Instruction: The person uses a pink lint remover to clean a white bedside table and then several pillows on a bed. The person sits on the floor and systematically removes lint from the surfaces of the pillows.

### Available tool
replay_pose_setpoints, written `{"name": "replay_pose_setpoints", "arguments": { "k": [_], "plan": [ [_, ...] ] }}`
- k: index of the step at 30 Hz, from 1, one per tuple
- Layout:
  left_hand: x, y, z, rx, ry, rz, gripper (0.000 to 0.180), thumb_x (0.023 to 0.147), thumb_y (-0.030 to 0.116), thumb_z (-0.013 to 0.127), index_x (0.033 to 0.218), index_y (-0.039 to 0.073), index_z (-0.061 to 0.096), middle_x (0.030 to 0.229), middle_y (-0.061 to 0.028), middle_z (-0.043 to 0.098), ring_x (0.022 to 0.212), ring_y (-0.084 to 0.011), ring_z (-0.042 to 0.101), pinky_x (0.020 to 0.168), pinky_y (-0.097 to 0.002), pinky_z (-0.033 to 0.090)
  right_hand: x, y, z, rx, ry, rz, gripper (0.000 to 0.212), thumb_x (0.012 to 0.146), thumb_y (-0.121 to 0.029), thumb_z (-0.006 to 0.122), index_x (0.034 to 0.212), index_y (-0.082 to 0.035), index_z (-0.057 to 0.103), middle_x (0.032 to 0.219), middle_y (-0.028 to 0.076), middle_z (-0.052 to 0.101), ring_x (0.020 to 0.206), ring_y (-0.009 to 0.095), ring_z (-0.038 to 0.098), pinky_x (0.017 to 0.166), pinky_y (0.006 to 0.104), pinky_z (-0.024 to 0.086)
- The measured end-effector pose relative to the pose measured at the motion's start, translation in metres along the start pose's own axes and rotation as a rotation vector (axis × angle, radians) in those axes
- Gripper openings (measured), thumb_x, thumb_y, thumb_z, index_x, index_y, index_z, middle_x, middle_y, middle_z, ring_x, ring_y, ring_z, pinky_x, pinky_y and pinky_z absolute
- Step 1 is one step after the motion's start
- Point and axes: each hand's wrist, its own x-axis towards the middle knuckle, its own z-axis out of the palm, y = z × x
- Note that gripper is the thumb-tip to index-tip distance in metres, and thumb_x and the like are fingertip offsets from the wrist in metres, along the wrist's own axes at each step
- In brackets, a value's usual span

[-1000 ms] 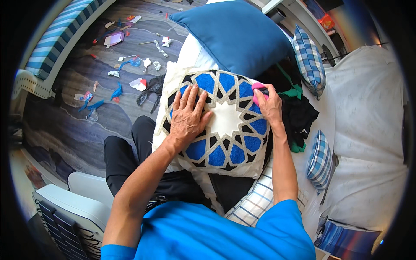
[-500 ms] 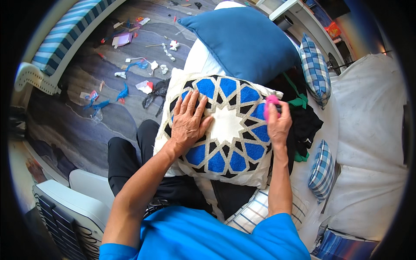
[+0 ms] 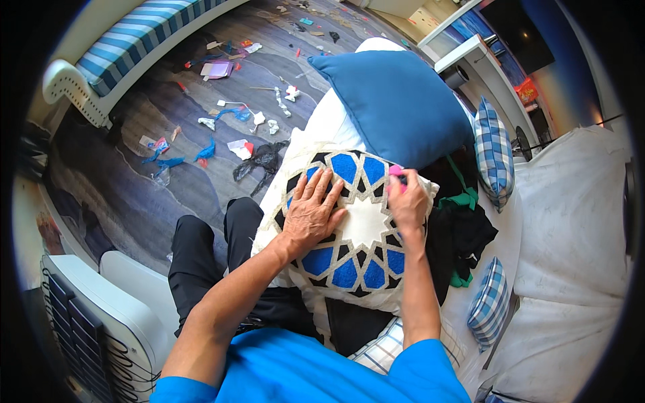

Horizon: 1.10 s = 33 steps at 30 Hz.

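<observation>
A white cushion (image 3: pixel 363 225) with a blue, black and beige star pattern lies in front of me, its near part by my lap. My left hand (image 3: pixel 312 213) rests flat on the left half of the pattern, fingers spread. My right hand (image 3: pixel 408 205) is closed round a small pink-and-black tool (image 3: pixel 396 170), at the upper right of the pattern. Most of the tool is hidden by my fingers, so its exact kind does not show. Just behind the patterned cushion lies a large plain dark-blue cushion (image 3: pixel 403 101).
Blue checked cushions (image 3: pixel 494 158) stand along the right side, beside black and green cloth (image 3: pixel 463 232). Litter, including a black plastic bag (image 3: pixel 261 164), is strewn over the grey patterned floor (image 3: pixel 134 221). At the far left is a striped bench (image 3: pixel 134 43); a white-covered surface (image 3: pixel 571 228) is at right.
My right hand has moved the pink-and-black tool from the cushion's right edge inward, toward the upper part of the pattern. My left hand stays flat on the cushion. The whole view has shifted.
</observation>
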Motion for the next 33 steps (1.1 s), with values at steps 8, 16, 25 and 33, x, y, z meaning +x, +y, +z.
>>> {"name": "replay_pose_setpoints", "arguments": {
  "k": [8,16,25,33],
  "plan": [
    [0.004,0.000,0.000,0.017,0.027,0.022,0.058,0.095,0.039,0.060,0.143,0.007,0.050,0.151,-0.0216,0.042,0.142,-0.0375,0.037,0.119,-0.0504,0.023,-0.032,-0.020,0.020,-0.056,0.139,-0.334,0.017,0.090,-0.021,0.070,0.102,-0.013,0.062,0.077,0.009,0.063,0.060,0.025,0.065,0.050,0.0353,0.054],
    [-0.005,-0.002,-0.002,-0.013,0.004,0.003,0.055,0.098,0.040,0.054,0.143,0.007,0.051,0.153,-0.0212,0.040,0.146,-0.0367,0.032,0.121,-0.0477,0.020,0.064,0.005,0.027,-0.172,-0.031,0.027,0.037,0.090,-0.041,0.060,0.098,-0.006,0.067,0.086,0.019,0.072,0.082,0.039,0.070,0.072,0.0484,0.054],
    [-0.015,-0.016,-0.002,0.004,0.011,0.000,0.055,0.096,0.039,0.055,0.139,0.005,0.054,0.149,-0.0244,0.043,0.143,-0.0389,0.035,0.120,-0.0493,0.023,-0.020,-0.075,0.057,0.047,-0.134,-0.446,0.016,0.095,-0.023,0.061,0.099,-0.008,0.064,0.078,0.010,0.066,0.059,0.023,0.065,0.053,0.0390,0.056],
    [-0.010,-0.009,-0.007,-0.034,-0.007,-0.012,0.055,0.098,0.039,0.053,0.144,0.008,0.050,0.153,-0.0239,0.039,0.144,-0.0382,0.034,0.120,-0.0490,0.022,0.087,-0.019,0.048,-0.161,-0.037,0.001,0.039,0.083,-0.041,0.062,0.100,-0.006,0.070,0.092,0.023,0.072,0.088,0.044,0.068,0.077,0.0494,0.054]
  ]
}}
